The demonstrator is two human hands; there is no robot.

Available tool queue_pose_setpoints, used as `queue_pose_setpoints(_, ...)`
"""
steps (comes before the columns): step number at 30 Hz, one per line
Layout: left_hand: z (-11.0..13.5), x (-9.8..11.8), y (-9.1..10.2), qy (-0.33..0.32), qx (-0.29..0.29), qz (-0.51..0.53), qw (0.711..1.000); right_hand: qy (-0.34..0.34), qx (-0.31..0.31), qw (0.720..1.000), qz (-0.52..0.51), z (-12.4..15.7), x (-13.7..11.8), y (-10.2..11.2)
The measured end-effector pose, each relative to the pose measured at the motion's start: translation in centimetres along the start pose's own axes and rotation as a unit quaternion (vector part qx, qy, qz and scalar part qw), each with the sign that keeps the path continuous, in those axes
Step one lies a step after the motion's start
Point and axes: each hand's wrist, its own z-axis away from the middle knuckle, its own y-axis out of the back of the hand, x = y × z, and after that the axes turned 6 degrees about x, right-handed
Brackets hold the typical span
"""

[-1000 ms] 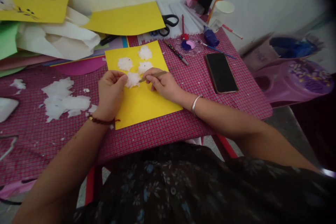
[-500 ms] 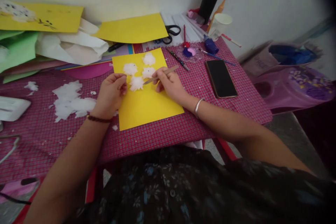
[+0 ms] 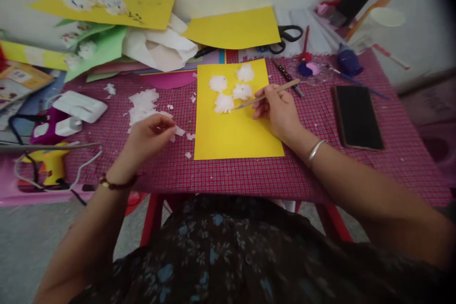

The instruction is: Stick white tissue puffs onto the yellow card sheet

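A yellow sheet (image 3: 235, 133) lies on the red checked tablecloth (image 3: 278, 175) in front of me. Several white tissue tufts (image 3: 231, 90) sit on its upper part. My right hand (image 3: 280, 111) rests on the sheet's right edge, closed on a thin wooden stick (image 3: 267, 96) whose tip points at the lowest tuft. My left hand (image 3: 149, 135) is over the cloth left of the sheet, fingers pinched together beside a small white tissue scrap (image 3: 178, 130). A pile of torn white tissue (image 3: 144, 104) lies just beyond it.
A black phone (image 3: 358, 116) lies at the right. Scissors (image 3: 285, 38), a paint palette (image 3: 308, 67), a blue bottle (image 3: 347, 61) and a white cup (image 3: 386, 16) stand at the back. Coloured papers (image 3: 107, 42) pile at back left. A yellow glue gun (image 3: 50, 161) with cable sits far left.
My left hand has left the tufts and moved left off the yellow sheet toward the torn tissue. The right hand drew back slightly with the stick. My view swung left.
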Motion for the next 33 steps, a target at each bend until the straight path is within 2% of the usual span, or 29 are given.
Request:
queue_pose_setpoints(2, 0.8, -0.6, -0.4, -0.088, -0.032, -0.131, 0.987, 0.005, -0.001, 1.0, -0.004, 0.0, 0.0, 0.0)
queue_pose_setpoints(3, 0.9, -0.8, -0.6, -0.116, -0.044, -0.164, 0.979, 0.007, -0.002, 1.0, -0.003, 0.0, -0.1, 0.1)
queue_pose_setpoints(5, 0.6, -1.0, -0.9, -0.126, -0.047, -0.179, 0.975, 0.015, 0.0, 1.0, 0.004, 0.1, -0.1, 0.2)
queue_pose_setpoints(8, -0.2, -0.7, -1.0, -0.098, -0.003, -0.162, 0.982, 0.025, -0.014, 0.999, 0.014, 0.2, -0.1, 0.3)
queue_pose_setpoints(10, -0.7, 0.1, -1.0, -0.055, 0.03, -0.109, 0.992, 0.041, -0.035, 0.998, 0.017, 0.5, -0.2, 0.3)
queue_pose_setpoints(12, -1.4, 1.4, -1.3, 0.024, 0.04, 0.034, 0.998, 0.054, -0.068, 0.996, 0.026, 0.9, -0.4, 0.1)
queue_pose_setpoints(13, -1.7, 2.2, -1.6, 0.065, 0.033, 0.127, 0.989, 0.059, -0.085, 0.994, 0.034, 1.2, -0.5, -0.1)
queue_pose_setpoints(15, -2.5, 3.8, -2.5, 0.128, -0.006, 0.286, 0.95, 0.062, -0.116, 0.99, 0.055, 1.9, -1.0, -0.5)
queue_pose_setpoints(17, -3.2, 5.4, -3.9, 0.165, -0.059, 0.364, 0.915, 0.062, -0.14, 0.986, 0.07, 2.6, -1.6, -0.9)
queue_pose_setpoints(19, -3.9, 6.7, -5.6, 0.18, -0.106, 0.387, 0.898, 0.059, -0.164, 0.982, 0.071, 3.0, -2.0, -1.3)
queue_pose_setpoints(22, -4.6, 8.1, -8.1, 0.158, -0.151, 0.398, 0.891, 0.076, -0.196, 0.975, 0.078, 3.1, -2.2, -1.3)
queue_pose_setpoints(24, -5.0, 8.7, -9.3, 0.144, -0.171, 0.405, 0.887, 0.099, -0.196, 0.971, 0.093, 2.8, -2.0, -1.0)
queue_pose_setpoints(29, -5.2, 8.9, -10.7, 0.124, -0.165, 0.423, 0.882, 0.133, -0.171, 0.967, 0.132, 2.2, -1.3, -0.3)
queue_pose_setpoints(33, -4.9, 8.1, -11.2, 0.091, -0.163, 0.395, 0.9, 0.132, -0.157, 0.969, 0.137, 2.1, -1.0, -0.3)
